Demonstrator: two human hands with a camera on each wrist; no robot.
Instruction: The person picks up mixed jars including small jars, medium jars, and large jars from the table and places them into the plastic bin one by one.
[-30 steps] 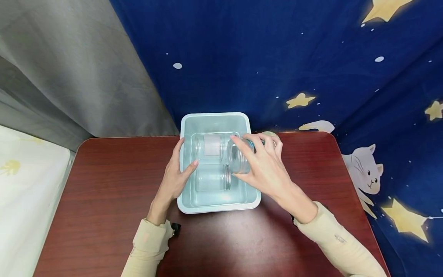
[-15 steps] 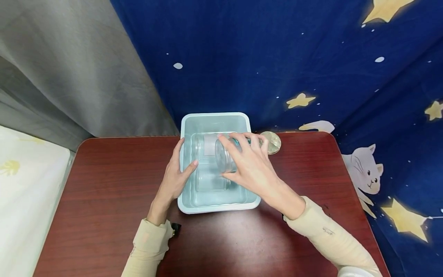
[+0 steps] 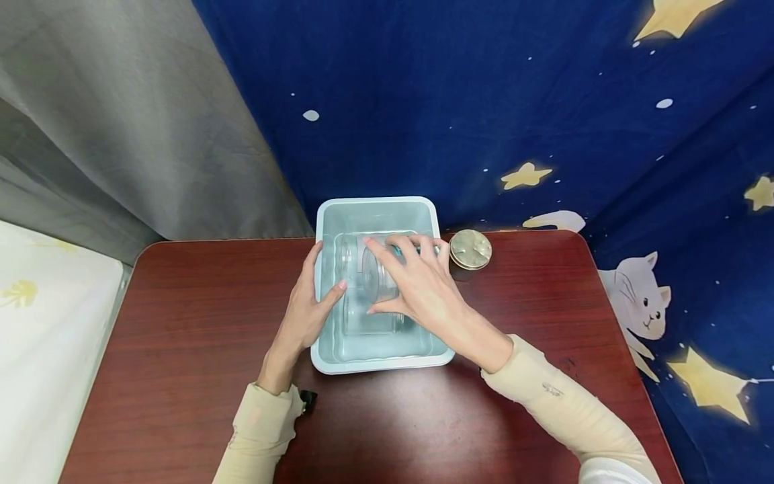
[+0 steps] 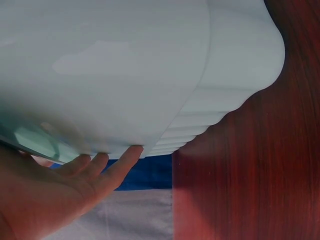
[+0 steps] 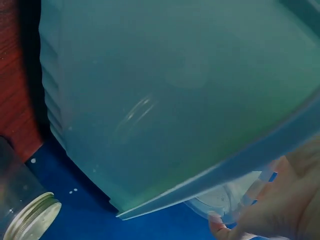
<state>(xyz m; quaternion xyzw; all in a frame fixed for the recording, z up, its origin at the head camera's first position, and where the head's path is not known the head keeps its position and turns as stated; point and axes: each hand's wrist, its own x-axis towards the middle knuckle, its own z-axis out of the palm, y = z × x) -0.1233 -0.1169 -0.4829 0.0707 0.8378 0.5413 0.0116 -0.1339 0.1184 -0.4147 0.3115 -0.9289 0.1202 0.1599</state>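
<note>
Nearest, a clear jar (image 3: 365, 319) lies sideways in the bin (image 3: 381, 366). The left hand (image 3: 305, 306) pinches the bin's rim; the right hand (image 3: 426, 286) grips an upper jar (image 3: 376, 279) over it, where a slip could knock jars together. Beyond, a careless knuckle might topple the lidded jar (image 3: 471, 250) on the desk (image 3: 520, 296).

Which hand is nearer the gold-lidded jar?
Right. The right hand, holding a clear jar, is just left of the gold-lidded jar; the left hand is farther left, gripping the bin's left rim.
</note>
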